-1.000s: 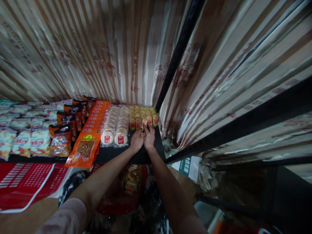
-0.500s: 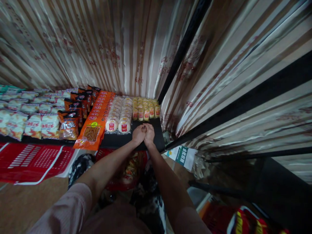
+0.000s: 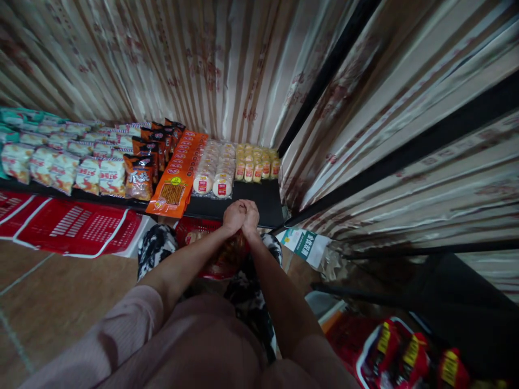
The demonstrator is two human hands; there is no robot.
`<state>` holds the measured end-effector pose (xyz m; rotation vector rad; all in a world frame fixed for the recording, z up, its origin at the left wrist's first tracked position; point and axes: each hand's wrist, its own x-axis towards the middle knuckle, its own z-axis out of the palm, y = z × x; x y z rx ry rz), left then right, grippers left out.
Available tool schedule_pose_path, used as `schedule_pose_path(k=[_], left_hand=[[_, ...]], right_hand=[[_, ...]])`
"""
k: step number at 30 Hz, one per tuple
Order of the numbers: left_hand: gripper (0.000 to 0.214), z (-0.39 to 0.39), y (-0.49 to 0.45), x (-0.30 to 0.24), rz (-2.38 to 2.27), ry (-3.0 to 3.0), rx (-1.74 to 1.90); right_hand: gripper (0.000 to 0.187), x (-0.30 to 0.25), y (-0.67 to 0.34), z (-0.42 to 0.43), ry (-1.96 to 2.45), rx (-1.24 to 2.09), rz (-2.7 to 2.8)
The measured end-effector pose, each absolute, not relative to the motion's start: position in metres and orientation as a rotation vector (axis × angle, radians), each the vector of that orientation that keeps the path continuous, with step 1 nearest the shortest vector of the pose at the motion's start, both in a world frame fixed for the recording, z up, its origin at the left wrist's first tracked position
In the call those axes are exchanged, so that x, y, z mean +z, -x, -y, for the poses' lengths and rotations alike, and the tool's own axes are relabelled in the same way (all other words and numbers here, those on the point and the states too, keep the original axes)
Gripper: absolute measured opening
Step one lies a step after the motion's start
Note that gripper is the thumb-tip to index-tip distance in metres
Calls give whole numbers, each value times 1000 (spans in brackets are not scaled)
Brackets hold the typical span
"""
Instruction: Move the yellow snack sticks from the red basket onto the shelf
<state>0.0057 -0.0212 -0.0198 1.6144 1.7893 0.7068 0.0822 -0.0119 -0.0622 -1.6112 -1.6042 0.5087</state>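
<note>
At the near edge of the black shelf (image 3: 256,192), toward its right end, the left hand (image 3: 234,218) and the right hand (image 3: 251,215) are together, touching each other, with the fingers curled inward. The grip of both is folded closed; whether something small is kept inside, I cannot tell. One second ago, the fingertips were at the front row of the small yellow packs (image 3: 257,163); now the hands are nearer to the body, and a bare strip of shelf is seen between them and these packs. The yellow packs stand in rows at the far right of the shelf, close to the black post (image 3: 330,78), and their front row looks the same as before. Just to their left are the round white cakes (image 3: 213,172) in clear wrapping, in two rows, and further left the orange packets (image 3: 173,189), overlapping. The view has also turned lower: at the near right, the red bags (image 3: 414,357) with yellow labels are now visible, which were outside one second ago.
</note>
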Motion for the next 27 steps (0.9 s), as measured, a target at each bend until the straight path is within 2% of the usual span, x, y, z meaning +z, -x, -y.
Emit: schedule_pose_path(k=[17,27], left_hand=[[29,82,30,-44,-1748,-1702,706],[34,111,48,-90,-1773,-1616,296]], right_hand=[[30,-84,-56,79,1543,466,1703],[31,-137,-43,110,1673,669,1947]])
